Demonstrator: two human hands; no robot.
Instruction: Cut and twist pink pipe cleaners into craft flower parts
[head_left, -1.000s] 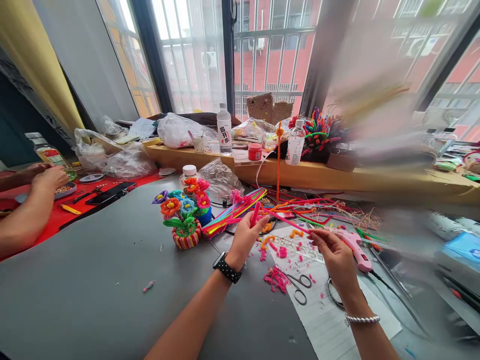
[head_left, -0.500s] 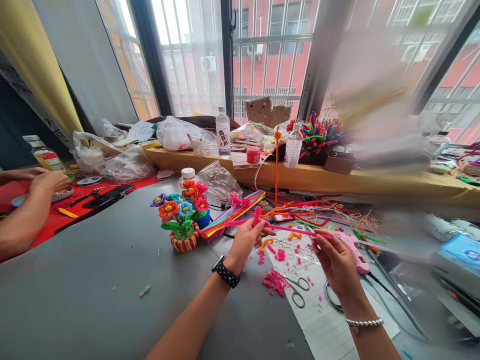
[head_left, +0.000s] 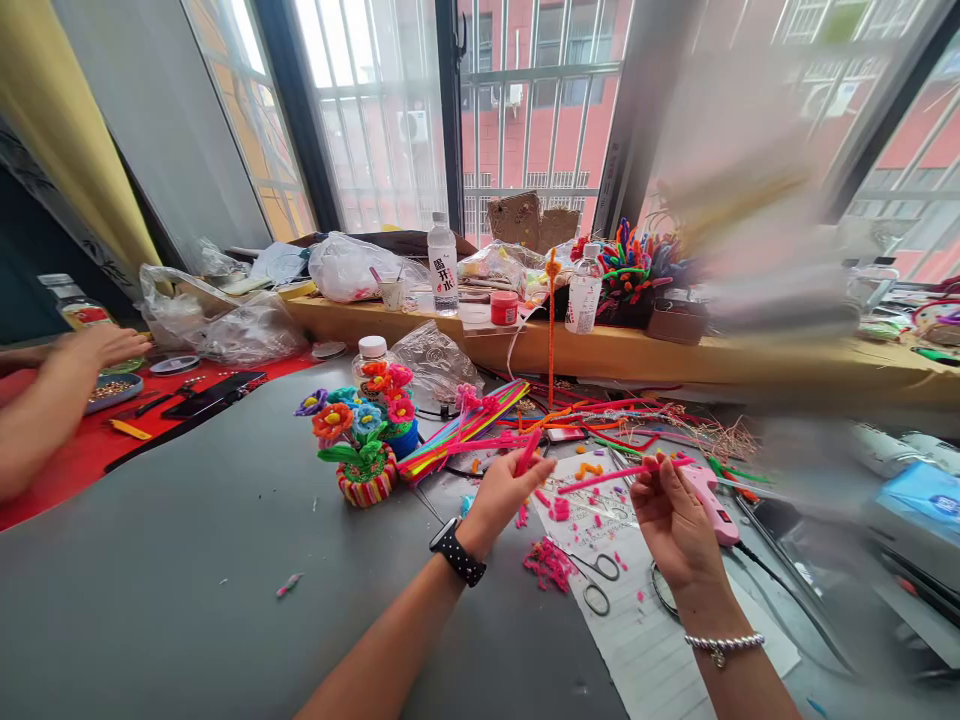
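Note:
My left hand, with a black dotted watch band at the wrist, is closed around a thick pink piece that looks like folded pipe cleaner. To its right, my right hand pinches a long pink pipe cleaner, whose free end points back toward the left hand. Below them, scissors rest partly on a sheet of paper, beside a heap of pink fuzzy clippings. Two small pots of pipe-cleaner flowers stand left of my hands, near a bundle of colourful pipe cleaners.
A pink glue gun lies behind my right hand, its cable trailing right. On the ledge stand water bottles and a red jar. At far left, another person's hand is over a red cloth. The right side is blurred.
The pink pipe cleaner stretched between my hands has come away from the left one and now sits in the right hand alone. The other person's hand has shifted.

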